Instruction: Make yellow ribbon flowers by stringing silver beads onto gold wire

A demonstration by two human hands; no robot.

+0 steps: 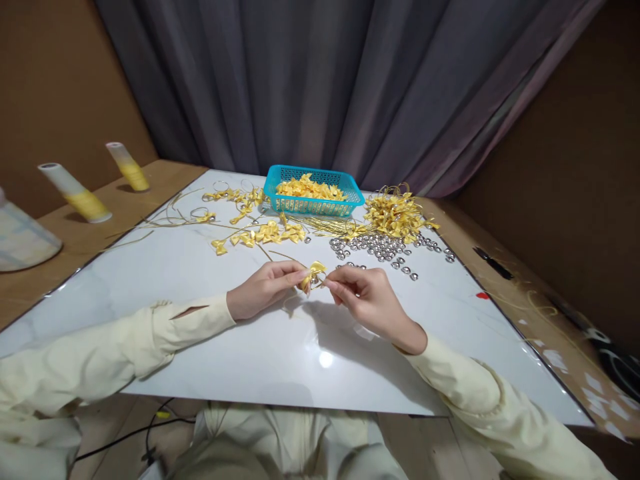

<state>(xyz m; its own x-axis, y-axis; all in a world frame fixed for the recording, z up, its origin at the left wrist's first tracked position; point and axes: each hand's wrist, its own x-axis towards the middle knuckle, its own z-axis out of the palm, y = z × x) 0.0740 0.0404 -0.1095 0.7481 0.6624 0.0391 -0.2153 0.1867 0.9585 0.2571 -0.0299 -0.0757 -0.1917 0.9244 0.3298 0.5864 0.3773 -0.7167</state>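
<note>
My left hand [273,285] pinches a yellow ribbon bow [315,268] between thumb and fingertips, above the near middle of the white table. A loop of gold cord [321,283] runs out from the bow toward the right. At that loop, my right hand [364,293] is closed, thumb and forefinger pressed together on the cord. Something small and shiny sits by the bow, too small to make out. Two loose cord ends stick out up and left, beyond my left hand. Just past my right hand lie many silver rings or beads [383,247].
A blue plastic basket [313,209] of yellow bows stands at the back. Beside it lie a heap of corded bows [397,213], loose bows [267,233] and gold cords [173,217]. Thread cones [80,197] stand left. Dark snips [494,262] and paper scraps [555,360] lie right.
</note>
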